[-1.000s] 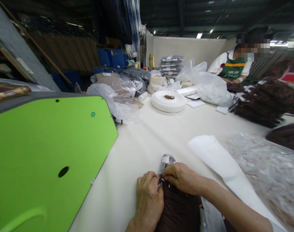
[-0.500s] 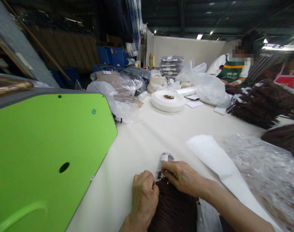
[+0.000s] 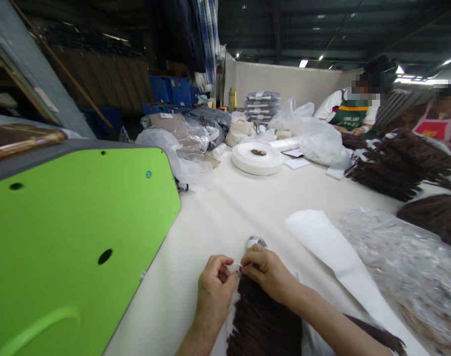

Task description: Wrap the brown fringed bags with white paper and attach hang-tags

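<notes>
Dark brown fabric (image 3: 264, 321) lies at the bottom centre on the white table, with thin white material along its left side. At its top edge my right hand (image 3: 268, 269) is closed, its fingertips pinching a small white strip. My left hand (image 3: 216, 282) is just left of it, thumb and fingers curled but apart, near the strip's other end; whether it touches the strip is hard to tell. Beyond my right hand sits a small clear-and-white item (image 3: 255, 241), partly hidden by the fingers.
A green board (image 3: 77, 237) covers the left. White sheet (image 3: 329, 242) and clear plastic bags (image 3: 403, 267) lie on the right. Farther back are a white tape roll (image 3: 257, 158), bagged goods (image 3: 181, 131) and brown garments (image 3: 399, 165). Two people (image 3: 349, 111) work at the back right.
My left hand has loosened from a closed grip and turned, its fingers parting. A white strip now shows between the hands. My right hand has moved slightly left. The view has shifted a little.
</notes>
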`<control>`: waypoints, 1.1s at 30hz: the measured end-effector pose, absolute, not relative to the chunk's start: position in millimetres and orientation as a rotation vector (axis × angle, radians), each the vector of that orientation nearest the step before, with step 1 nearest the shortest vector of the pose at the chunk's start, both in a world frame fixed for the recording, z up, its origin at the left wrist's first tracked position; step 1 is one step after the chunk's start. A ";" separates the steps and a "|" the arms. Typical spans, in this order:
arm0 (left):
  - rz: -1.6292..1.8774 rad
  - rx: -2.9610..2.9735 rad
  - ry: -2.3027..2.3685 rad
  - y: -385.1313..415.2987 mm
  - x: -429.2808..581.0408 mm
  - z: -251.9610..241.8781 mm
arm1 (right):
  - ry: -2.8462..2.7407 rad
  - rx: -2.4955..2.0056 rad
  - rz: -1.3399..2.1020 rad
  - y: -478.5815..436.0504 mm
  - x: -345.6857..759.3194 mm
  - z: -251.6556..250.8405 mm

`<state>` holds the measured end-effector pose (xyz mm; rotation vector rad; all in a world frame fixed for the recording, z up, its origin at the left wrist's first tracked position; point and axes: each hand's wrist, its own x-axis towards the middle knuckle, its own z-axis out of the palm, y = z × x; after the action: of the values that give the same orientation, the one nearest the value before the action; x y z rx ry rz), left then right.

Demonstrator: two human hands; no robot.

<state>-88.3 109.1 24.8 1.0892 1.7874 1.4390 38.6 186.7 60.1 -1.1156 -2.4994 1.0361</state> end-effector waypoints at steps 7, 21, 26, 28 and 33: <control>1.332 0.967 1.593 120.5 -79.0 20.9 | -2.217 -1.119 1.327 190.7 42.6 57.6; 1.346 0.769 1.454 120.2 -84.8 24.5 | -2.347 -1.134 1.143 186.1 44.9 56.6; 1.359 0.724 1.440 120.0 -83.4 25.6 | -2.441 -1.115 1.054 181.8 41.3 60.3; 1.358 0.723 1.435 121.4 -81.6 25.2 | -2.442 -1.122 1.044 181.0 42.0 61.4; 1.327 0.736 1.464 119.9 -87.0 20.3 | -2.423 -1.146 1.033 182.3 41.3 57.1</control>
<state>-87.0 119.9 20.3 0.7360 1.4643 1.3272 41.3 182.3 57.1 -1.1458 -2.4227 1.0329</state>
